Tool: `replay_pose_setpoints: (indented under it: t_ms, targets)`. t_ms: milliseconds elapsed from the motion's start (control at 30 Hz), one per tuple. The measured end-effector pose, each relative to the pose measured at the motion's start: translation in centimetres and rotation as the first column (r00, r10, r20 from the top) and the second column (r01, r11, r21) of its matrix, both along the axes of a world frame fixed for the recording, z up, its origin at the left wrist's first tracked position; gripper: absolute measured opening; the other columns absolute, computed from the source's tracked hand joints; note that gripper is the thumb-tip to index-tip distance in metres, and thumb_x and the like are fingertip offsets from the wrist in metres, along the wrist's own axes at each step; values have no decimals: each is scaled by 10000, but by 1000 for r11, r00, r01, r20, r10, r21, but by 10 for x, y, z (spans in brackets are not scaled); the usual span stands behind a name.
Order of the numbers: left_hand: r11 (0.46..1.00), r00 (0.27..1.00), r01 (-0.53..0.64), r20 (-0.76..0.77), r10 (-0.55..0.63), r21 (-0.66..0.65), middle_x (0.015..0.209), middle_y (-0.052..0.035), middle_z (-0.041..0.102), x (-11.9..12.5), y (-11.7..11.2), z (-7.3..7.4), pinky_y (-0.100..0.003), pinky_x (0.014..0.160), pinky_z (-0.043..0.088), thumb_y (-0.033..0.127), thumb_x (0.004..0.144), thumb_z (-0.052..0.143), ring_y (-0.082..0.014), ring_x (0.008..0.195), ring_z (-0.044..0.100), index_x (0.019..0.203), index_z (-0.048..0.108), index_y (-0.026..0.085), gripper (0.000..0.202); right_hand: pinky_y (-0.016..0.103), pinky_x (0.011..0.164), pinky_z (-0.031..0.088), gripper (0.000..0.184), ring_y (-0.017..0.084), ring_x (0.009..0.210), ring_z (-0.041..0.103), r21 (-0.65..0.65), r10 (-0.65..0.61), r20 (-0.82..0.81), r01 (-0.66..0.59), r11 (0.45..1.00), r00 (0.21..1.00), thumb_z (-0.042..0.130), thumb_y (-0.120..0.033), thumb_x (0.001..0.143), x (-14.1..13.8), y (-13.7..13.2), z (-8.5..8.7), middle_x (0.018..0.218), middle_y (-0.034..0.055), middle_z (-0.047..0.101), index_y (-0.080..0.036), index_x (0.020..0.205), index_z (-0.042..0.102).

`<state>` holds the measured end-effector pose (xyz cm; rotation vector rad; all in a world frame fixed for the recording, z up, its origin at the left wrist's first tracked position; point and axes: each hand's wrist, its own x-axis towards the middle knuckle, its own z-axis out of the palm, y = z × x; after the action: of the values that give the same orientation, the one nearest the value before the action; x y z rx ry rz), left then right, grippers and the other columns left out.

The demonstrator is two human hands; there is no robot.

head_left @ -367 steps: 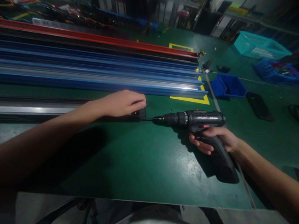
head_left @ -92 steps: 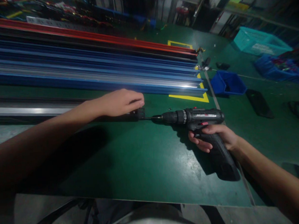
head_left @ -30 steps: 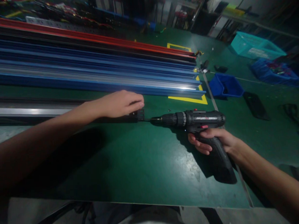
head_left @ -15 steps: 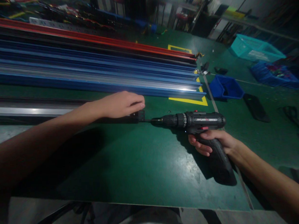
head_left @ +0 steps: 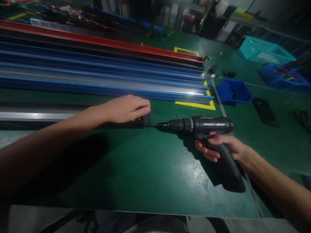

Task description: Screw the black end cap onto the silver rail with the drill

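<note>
My left hand (head_left: 127,108) lies curled over the right end of a long dark metal rail (head_left: 38,117) on the green table (head_left: 137,171), fingers pressed down on it next to its black end piece (head_left: 146,120). My right hand (head_left: 220,146) grips the handle of a black cordless drill (head_left: 204,126) held level. The drill's bit touches the rail's end piece from the right.
Long blue, silver and red profiles (head_left: 98,74) lie stacked behind the rail. A small blue bin (head_left: 233,91) and a flat black object (head_left: 264,107) sit to the right. Teal (head_left: 265,51) and blue (head_left: 284,78) crates stand further back. Yellow tape (head_left: 196,105) marks the table.
Almost nothing differs. Both hands keep their hold; the drill stays pressed against the rail's end, with only slight shifts of the view.
</note>
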<state>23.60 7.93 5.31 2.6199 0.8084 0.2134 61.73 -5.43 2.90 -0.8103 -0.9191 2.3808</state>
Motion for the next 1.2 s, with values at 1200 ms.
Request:
replay_pose_setpoints:
  t_ms: [1200]
  targets:
    - [1000,1000,2,-13,-2,7,887,-13,693,-2,1,-2,-280,719,393,479,1060,376,-157,775,618,948,664,208,411,219,631,577,316,63,592,566,4,37,-49,-37,999,998,657,-281,957,0,3,1,951,103,677,-31,1138,727]
